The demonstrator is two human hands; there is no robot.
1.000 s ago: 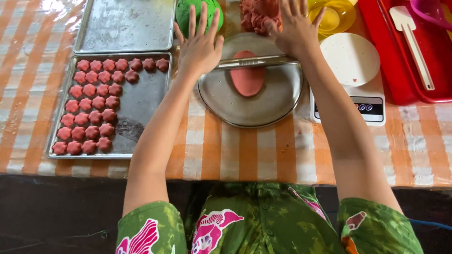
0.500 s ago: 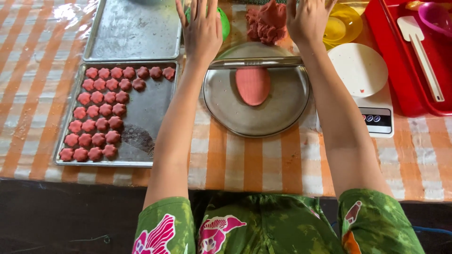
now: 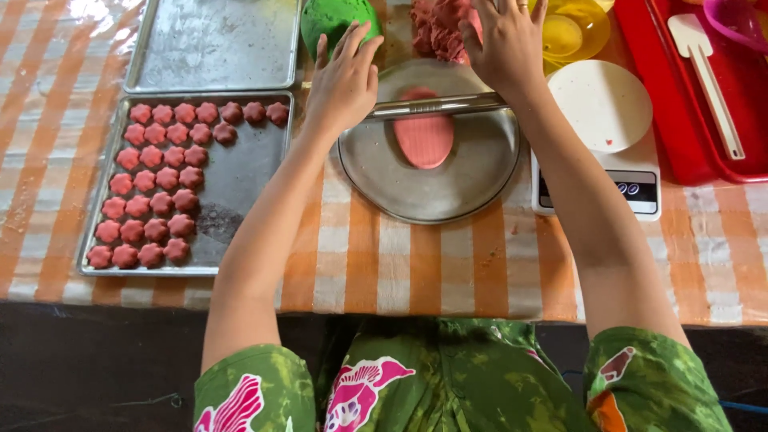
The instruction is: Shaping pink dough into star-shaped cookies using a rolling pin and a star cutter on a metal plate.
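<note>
Both hands lie flat and open, fingers stretched, palms pressing down on the ends of a metal rolling pin (image 3: 436,105): the left hand (image 3: 344,80) on its left end, the right hand (image 3: 504,44) on its right end. Neither hand curls around it. The pin lies across the far part of a round metal plate (image 3: 428,188), and under it, between the hands, is a flattened oval of pink dough (image 3: 424,138).

Just beyond the left fingertips is a green dough lump (image 3: 332,20); beside the right hand is a heap of pink dough (image 3: 440,32). Left of the left hand, a tray (image 3: 240,184) holds rows of pink flower-shaped pieces (image 3: 156,184), with bare metal on its right part; an empty tray (image 3: 212,44) lies beyond it. Right of the right wrist, a white kitchen scale (image 3: 604,112) touches the plate's edge. The plate's near half is free.

Compared with half a second ago, the pin has rolled a little nearer and the dough looks slightly longer.
</note>
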